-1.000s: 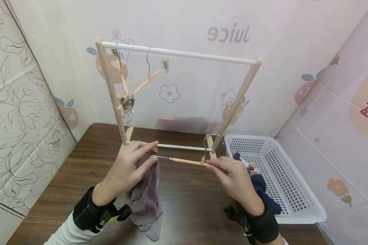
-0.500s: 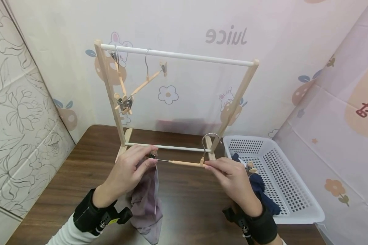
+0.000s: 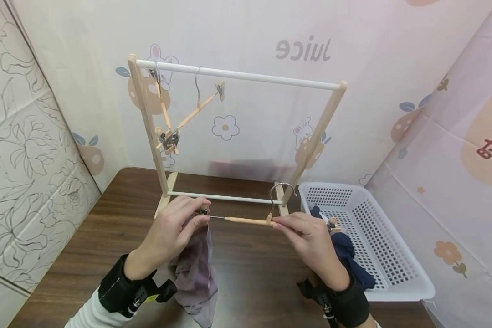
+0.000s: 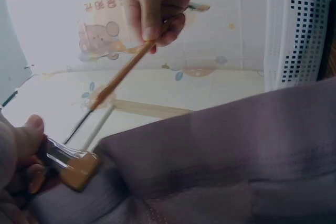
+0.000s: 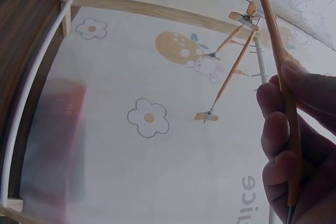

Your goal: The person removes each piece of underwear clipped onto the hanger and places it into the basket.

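A dark wooden table carries a wooden drying rack and a white basket. Just above the table, before the rack, a clip hanger is held level. The left hand pinches its clip onto a mauve cloth; the right hand pinches the wooden bar.

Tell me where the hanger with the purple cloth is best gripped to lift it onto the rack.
Probably at the wooden bar of the hanger just beside its metal hook, from above, where the right hand already pinches it. The hook stands up near mid-bar, so the weight should balance there, and the left hand at the clip holding the cloth could let go.
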